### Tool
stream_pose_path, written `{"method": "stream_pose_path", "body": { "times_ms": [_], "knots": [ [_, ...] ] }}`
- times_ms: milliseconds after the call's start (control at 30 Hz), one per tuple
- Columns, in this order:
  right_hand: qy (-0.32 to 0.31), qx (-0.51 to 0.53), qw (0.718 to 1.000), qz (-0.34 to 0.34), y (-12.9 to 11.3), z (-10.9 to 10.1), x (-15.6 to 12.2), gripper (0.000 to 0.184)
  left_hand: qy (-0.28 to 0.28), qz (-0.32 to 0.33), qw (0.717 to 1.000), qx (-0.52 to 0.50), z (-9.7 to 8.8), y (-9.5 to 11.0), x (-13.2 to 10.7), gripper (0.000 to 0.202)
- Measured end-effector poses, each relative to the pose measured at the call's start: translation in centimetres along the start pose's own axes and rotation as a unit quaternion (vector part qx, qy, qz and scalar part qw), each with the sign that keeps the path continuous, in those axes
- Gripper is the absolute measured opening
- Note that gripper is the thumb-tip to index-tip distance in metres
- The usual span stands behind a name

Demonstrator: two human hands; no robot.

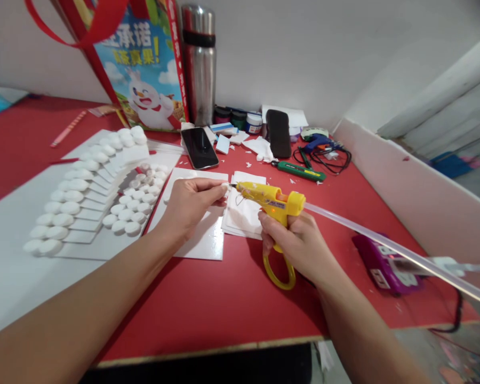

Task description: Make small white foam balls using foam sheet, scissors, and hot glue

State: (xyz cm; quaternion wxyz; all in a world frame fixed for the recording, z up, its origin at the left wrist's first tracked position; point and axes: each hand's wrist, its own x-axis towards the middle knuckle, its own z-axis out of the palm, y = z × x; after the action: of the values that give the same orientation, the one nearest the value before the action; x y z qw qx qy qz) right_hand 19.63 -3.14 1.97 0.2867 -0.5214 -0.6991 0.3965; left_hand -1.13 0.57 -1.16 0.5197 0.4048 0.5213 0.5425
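My right hand (292, 234) is wrapped round the grip of a yellow hot glue gun (260, 193). A long clear glue stick (368, 232) sticks out of its back end toward the lower right. The gun's nozzle points left and meets a small white disc (225, 186) pinched between the thumb and fingers of my left hand (194, 205). Under the left hand lies a white board (202, 248), with white paper sheets (246, 213) beside it. To the left stands a curved, stepped white model (90, 213) edged with white discs, and several loose white discs (132, 208) sit next to it.
A steel thermos (200, 69) and a printed bag (144, 80) stand at the back. Two phones (200, 148), paint jars (253, 124), paper scraps (260, 146) and a green cutter (300, 170) lie before the wall. A purple power strip (388, 266) is at the right.
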Motion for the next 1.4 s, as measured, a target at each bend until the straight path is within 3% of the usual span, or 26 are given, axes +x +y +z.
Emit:
{"method": "stream_pose_path", "body": {
  "times_ms": [1400],
  "knots": [
    [0.005,0.016,1.000,0.018,0.35,0.01,-0.23,0.053,0.001,-0.024,0.998,-0.059,0.30,0.24,-0.01,0.025]
  ]
}}
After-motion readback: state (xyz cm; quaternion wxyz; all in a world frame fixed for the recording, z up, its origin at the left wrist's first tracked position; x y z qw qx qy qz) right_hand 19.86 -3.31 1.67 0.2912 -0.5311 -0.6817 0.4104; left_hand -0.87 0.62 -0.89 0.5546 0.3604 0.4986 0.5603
